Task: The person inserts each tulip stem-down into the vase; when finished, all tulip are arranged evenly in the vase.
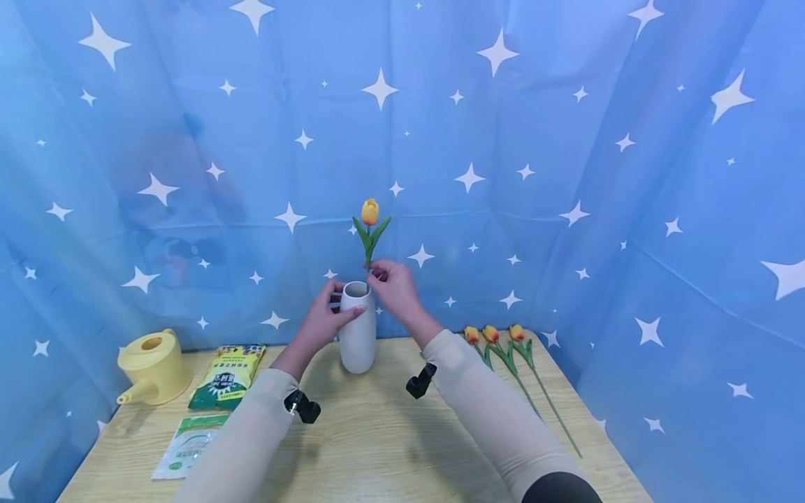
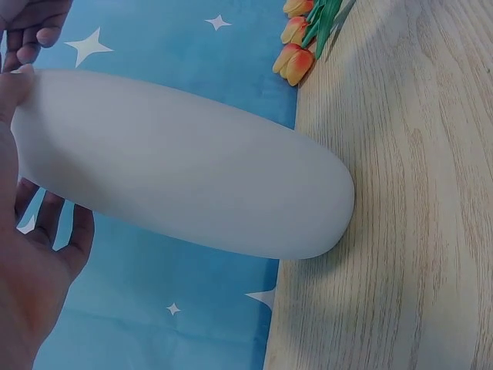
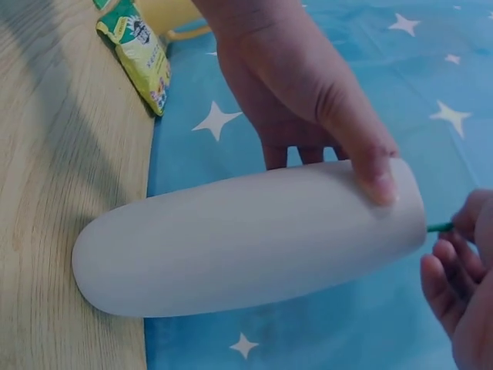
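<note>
A tall white vase [image 1: 358, 335] stands upright near the back edge of the table. My left hand [image 1: 328, 316] grips it near the rim, thumb on the near side and fingers behind. Above the mouth, my right hand [image 1: 395, 285] pinches the green stem of a yellow-orange tulip [image 1: 370, 212]. The bloom points up, and the stem's lower part [image 3: 440, 227] goes into the vase, where its end is hidden. In the right wrist view the left hand's thumb [image 3: 379, 182] presses on the vase wall just below the rim.
Several things lie about the wooden table [image 1: 365, 447]. At the left are a yellow watering can [image 1: 157, 370], a green-yellow bag [image 1: 228, 377] and a white-green packet [image 1: 189, 447]. Three tulips [image 1: 517, 332] lie at the right, partly behind the right sleeve. A blue starred curtain [image 1: 402, 140] hangs behind.
</note>
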`<state>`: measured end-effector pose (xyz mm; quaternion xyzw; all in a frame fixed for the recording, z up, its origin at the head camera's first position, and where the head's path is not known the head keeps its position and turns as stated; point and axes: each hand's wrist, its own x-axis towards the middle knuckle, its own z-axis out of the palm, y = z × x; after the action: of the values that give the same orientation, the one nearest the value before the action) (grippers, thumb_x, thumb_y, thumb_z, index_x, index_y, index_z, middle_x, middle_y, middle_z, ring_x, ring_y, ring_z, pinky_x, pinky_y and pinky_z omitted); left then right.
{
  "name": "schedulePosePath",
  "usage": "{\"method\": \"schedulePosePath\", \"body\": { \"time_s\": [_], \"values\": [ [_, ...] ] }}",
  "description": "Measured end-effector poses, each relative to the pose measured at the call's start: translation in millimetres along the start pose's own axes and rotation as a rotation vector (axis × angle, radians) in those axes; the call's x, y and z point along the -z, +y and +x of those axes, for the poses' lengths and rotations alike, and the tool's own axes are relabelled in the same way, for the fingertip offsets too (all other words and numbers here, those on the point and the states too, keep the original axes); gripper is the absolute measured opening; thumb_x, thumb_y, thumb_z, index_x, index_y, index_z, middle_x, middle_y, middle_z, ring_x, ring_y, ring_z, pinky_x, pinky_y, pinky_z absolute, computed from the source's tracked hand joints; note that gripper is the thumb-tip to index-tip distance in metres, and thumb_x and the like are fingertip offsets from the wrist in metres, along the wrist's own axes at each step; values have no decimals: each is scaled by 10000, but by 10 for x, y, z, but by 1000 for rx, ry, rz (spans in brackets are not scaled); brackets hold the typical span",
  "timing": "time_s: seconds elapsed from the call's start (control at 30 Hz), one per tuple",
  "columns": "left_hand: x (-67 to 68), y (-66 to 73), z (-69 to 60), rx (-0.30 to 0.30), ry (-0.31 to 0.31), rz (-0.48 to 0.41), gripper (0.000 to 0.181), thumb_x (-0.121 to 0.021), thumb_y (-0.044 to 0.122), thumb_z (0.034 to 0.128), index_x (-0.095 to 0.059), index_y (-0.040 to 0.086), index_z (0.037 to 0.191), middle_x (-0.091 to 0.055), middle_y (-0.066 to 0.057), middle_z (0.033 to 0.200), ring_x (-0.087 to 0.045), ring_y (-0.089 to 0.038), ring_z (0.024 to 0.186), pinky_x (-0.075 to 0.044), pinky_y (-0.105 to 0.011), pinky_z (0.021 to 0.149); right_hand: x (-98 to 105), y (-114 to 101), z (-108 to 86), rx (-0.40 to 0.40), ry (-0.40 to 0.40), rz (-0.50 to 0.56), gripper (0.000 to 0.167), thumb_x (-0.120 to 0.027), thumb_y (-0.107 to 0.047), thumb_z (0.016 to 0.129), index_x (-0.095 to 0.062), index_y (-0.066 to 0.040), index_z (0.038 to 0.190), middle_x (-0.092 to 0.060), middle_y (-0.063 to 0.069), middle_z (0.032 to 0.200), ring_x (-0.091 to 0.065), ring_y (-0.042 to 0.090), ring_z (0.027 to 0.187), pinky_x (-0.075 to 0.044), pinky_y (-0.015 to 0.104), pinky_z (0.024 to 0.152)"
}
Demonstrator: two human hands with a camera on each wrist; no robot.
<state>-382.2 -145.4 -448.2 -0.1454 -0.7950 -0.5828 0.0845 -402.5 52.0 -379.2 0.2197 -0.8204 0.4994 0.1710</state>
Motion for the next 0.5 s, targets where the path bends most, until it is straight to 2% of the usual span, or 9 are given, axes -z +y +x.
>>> {"method": "schedulePosePath", "body": {
  "time_s": [0.2,0.4,0.5],
  "values": [
    [7,-6,-7,5,-6,3,589,-868,440,979,-538,155,1376,-601,-121,1423,-593,-355,1332,-548,-605,1091,-43,-14,-5,-7,-69,-68,235,-720,-35,1015,-810,21,1224,-753,115,1014,-682,239,895,-588,316,708],
    [3,-9,1,1,-6,-2,577,-868,430,981,-536,138,1352,-602,-133,1414,-599,-356,1322,-556,-592,1079,-89,-52,-13,0,-129,-137,187,-735,-53,1041,-817,16,1194,-757,119,1095,-697,266,971,-627,380,798],
    [7,2,0,4,-8,-9,579,-870,421,980,-530,130,1347,-597,-145,1420,-602,-365,1322,-561,-593,1071,-112,-63,-5,-25,-154,-156,151,-754,-61,1040,-821,0,1161,-776,113,1110,-709,253,977,-632,387,820]
  ]
}}
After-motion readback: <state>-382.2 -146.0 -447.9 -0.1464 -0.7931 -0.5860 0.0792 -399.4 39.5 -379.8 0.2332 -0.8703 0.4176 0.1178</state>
